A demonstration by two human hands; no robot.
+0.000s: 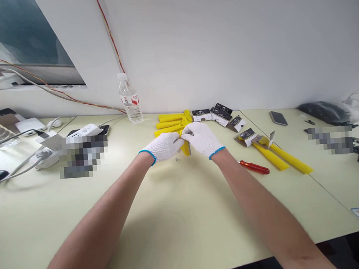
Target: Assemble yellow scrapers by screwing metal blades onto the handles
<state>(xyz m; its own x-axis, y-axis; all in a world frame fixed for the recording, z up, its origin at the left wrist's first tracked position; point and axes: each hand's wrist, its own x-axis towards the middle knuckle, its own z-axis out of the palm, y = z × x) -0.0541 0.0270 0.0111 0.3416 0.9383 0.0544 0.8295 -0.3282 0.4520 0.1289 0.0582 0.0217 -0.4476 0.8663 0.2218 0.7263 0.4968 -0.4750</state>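
Note:
My left hand (164, 147) and my right hand (200, 139) wear white knit gloves with blue cuffs and meet at mid-table. Both are closed on a yellow scraper (185, 149); a thin metal edge shows on its right, and the fingers hide the rest. Small screws (176, 159) lie just below my left fingertips. Behind the hands, yellow scraper handles (168, 124) rest side by side. A red-handled screwdriver (254, 167) lies to the right of my right wrist. Beyond it are two yellow scrapers (287, 156) with metal heads.
Black-and-white cards (221, 114) lie along the wall. A water bottle (130, 99) stands behind my left hand. At left are a power strip (85, 133), chargers and cables. A phone (278, 118) and a black plastic bag (322, 112) sit at right. Part of another person's hand shows at the right edge.

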